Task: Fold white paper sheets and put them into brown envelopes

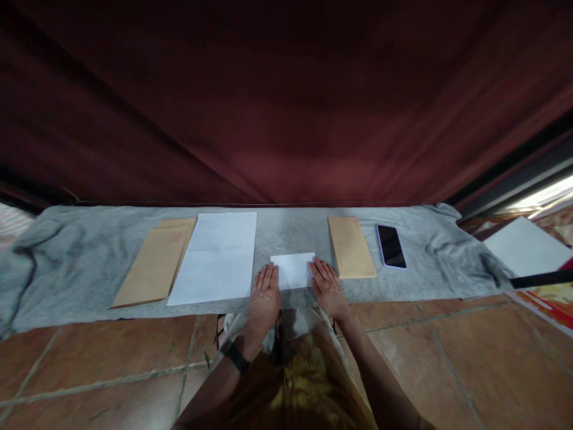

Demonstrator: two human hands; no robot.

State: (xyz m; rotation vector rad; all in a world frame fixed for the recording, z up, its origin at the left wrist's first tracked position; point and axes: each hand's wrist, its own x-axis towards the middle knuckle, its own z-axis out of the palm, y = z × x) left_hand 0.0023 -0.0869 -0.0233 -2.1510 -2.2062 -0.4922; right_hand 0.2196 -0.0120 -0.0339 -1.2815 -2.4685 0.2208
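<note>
A small white rectangle of paper (293,272), seemingly folded, lies on the grey cloth in front of me. Over its left edge rests my left hand (265,294), fingers stretched out and lying flat. My right hand (328,289) presses flat at the opposite edge, its fingers extended too. Left of my left hand is a larger white sheet of paper (215,257) with faint creases across it. A brown envelope (352,248) lies just beyond my right hand.
Brown envelopes (152,263) overlap at the left of the cloth-covered surface (286,230). A phone (391,246) with a dark screen lies on the right. Behind hangs a dark red curtain (286,119). Tiled floor (403,352) shows below the front edge.
</note>
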